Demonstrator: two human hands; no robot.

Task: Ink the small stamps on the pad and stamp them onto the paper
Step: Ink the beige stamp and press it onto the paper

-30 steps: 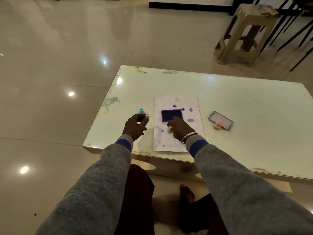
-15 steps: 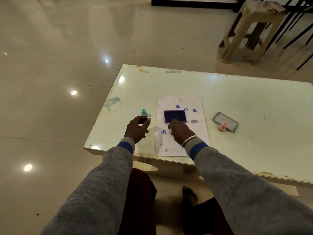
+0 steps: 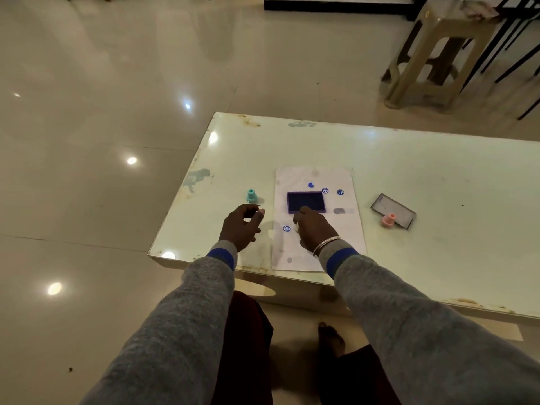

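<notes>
A white paper [image 3: 347,229] lies on the pale table [image 3: 438,171] with several blue stamp prints on it. The dark blue ink pad [image 3: 306,201] sits open on the paper. My right hand [image 3: 315,230] rests on the paper just below the pad, fingers closed around a small white stamp [image 3: 297,228] that is mostly hidden; a smiley print [image 3: 286,228] lies just left of it. My left hand [image 3: 241,226] hovers left of the paper, fingers curled and holding nothing. A teal stamp [image 3: 251,195] stands upright just beyond it.
The ink pad's lid [image 3: 394,207] lies to the right of the paper, with a pink stamp [image 3: 388,220] standing at its near edge. A plastic stool [image 3: 438,54] and dark chair legs stand on the floor beyond the table. My knees are under the table's near edge.
The view has shifted slightly. Both hands stay almost where they were, the right one still on the paper by the pad, the left one near the teal stamp.
</notes>
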